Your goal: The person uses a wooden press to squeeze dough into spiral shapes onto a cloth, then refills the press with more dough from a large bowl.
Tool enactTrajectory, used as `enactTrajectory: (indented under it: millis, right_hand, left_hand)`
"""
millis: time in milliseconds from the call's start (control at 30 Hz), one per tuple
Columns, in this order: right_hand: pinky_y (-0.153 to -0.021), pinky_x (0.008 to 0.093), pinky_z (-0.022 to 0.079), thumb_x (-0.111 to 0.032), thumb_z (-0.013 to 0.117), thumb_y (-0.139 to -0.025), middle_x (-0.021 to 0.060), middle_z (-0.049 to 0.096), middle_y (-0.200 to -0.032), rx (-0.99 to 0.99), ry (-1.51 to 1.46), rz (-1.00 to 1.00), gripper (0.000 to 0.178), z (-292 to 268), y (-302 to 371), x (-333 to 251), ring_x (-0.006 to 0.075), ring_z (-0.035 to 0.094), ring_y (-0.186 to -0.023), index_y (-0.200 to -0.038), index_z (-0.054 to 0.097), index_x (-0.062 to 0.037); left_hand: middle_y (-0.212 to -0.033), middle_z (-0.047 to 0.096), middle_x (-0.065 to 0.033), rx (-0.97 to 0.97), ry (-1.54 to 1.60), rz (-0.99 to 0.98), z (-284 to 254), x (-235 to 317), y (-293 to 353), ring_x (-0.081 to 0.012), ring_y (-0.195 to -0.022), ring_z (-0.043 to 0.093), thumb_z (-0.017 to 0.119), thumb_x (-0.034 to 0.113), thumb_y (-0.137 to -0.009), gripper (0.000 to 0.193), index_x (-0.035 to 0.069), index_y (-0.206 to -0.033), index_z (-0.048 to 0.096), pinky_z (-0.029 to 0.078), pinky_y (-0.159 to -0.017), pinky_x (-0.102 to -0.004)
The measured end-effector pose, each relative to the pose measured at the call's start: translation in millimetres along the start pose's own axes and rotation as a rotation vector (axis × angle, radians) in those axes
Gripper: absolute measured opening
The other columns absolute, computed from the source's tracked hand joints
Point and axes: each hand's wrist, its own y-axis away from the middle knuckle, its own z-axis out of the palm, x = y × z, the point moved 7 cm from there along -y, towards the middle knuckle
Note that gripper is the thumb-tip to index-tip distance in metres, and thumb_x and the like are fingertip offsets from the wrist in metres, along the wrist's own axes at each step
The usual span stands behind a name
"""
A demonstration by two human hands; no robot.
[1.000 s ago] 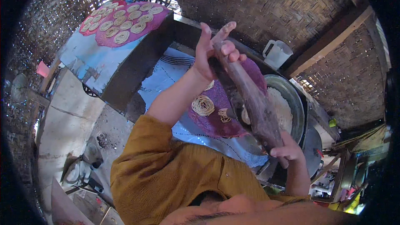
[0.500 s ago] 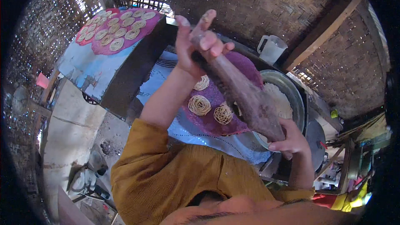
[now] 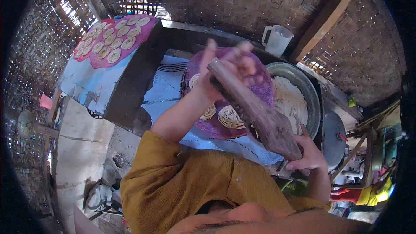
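Observation:
A thick, worn length of wood [image 3: 264, 115] slants across the middle of the view, over a round purple mat. My right hand [image 3: 308, 154] is wrapped round its lower, near end. At the far end, my left hand [image 3: 227, 67] has its fingers spread and slightly blurred, with the palm behind or against the wood; whether it touches cannot be made out. Coiled nests of pale noodle strands [image 3: 231, 117] lie on the purple mat [image 3: 261, 69], partly hidden by my left arm and the wood. Right of the mat, a metal basin [image 3: 315, 104] contains pale dough or flour [image 3: 290, 97].
At the far left, more noodle coils [image 3: 122, 30] lie on a pink-purple sheet over a blue-white surface [image 3: 82, 82]. A translucent pitcher [image 3: 278, 40] stands by the woven wall [image 3: 208, 0]. A dark round lid [image 3: 333, 136] is beyond my right hand. White cloth [image 3: 162, 89] lies under the mat.
My left hand has moved down and to the right, fingers still spread, over the mat. The wood's far end has come lower; my right hand keeps its hold. The view has shifted slightly.

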Motion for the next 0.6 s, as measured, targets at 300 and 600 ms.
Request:
enactTrajectory:
  millis: [300, 600]
  right_hand:
    - [-0.088, 0.0305, 0.037, -0.025, 0.074, -0.052, 0.0141, 0.056, -0.103, 0.080, -0.035, -0.010, 0.074, -2.8, -6.5, 8.5, 0.0180, 0.051, -0.097, -0.114, 0.047, 0.0043]
    - [-0.087, 0.0305, 0.037, -0.023, 0.076, -0.052, 0.0125, 0.055, -0.105, 0.227, -0.038, 0.001, 0.076, -14.5, -7.7, 17.4, 0.0175, 0.050, -0.098, -0.116, 0.045, 0.0043]
  left_hand:
    - [-0.105, 0.057, -0.0097, 0.204, -0.712, -0.790, -130.4, -93.5, 40.7, -0.0173, -0.101, 0.050, 0.032, 0.048, -0.087, 0.056, 0.000, -0.104, 0.055, 0.035, -0.092, -0.0293]
    - [-0.122, 0.044, -0.0130, -0.044, -1.712, -0.817, -125.9, -68.9, 37.0, -0.0268, -0.110, 0.042, 0.033, 0.037, -0.089, 0.038, 0.012, -0.107, 0.056, 0.030, -0.092, -0.0352]
